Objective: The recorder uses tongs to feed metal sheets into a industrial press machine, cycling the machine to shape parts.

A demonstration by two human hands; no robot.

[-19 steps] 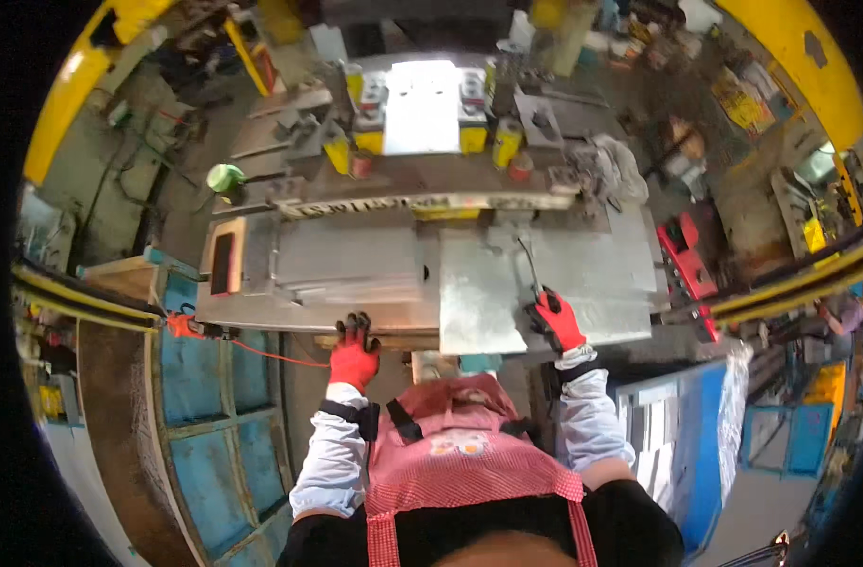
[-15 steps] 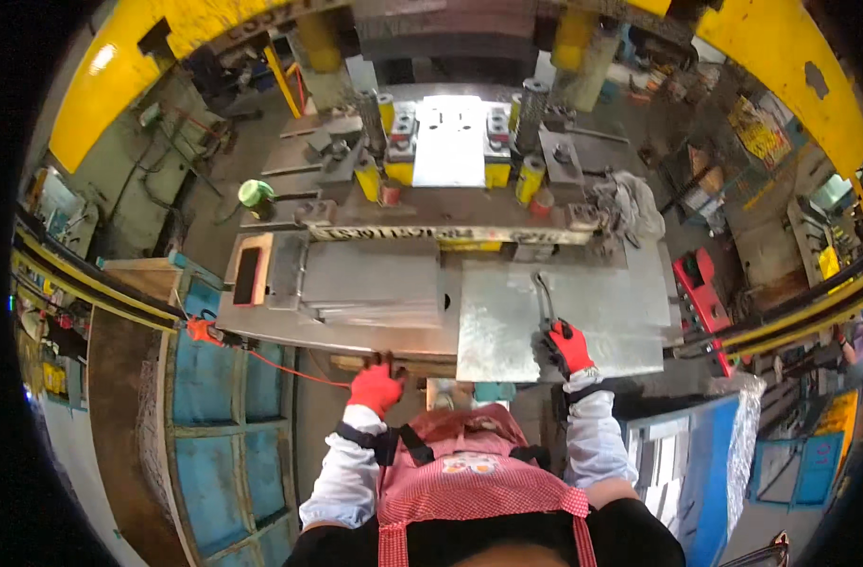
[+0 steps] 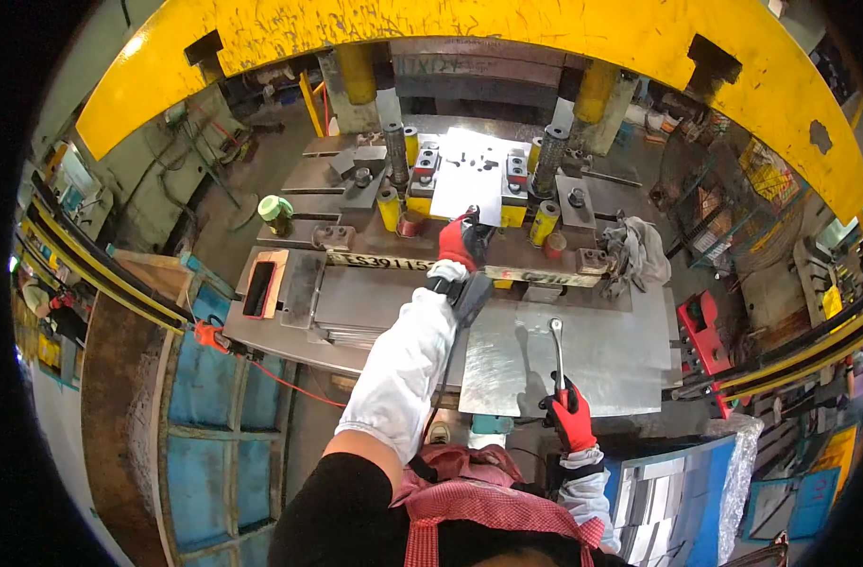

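- Background: a scuffed yellow painted metal beam [image 3: 507, 24] spans the top of the view, bowed by the lens.
- Below it, a long grey metal worktable [image 3: 280, 333] runs left to right before the person.
- Right half, near side: a broad, dull silver flat metal sheet [image 3: 493, 364]. Left of it, a stack of grey rectangular metal plates [image 3: 360, 304].
- Far centre, between yellow and dark posts: a bright white-silver rectangular plate with dark cut-outs [image 3: 465, 180]. Long axis looks to run away from the person.
- Key relation: bright plate lies straight ahead of the left hand in a red-and-black glove [image 3: 463, 241], at its fingertips. That hand is the nearer one, at the plate's near edge; contact looks likely. Fingers partly hidden, so can't tell if they pinch it or how far they're spread.
- Right hand, same glove type [image 3: 571, 416], well back and to the right; fingers closed round the handle of a slim silver metal ratchet wrench with a round head [image 3: 558, 350]. Wrench points away from the person, over the dull sheet.
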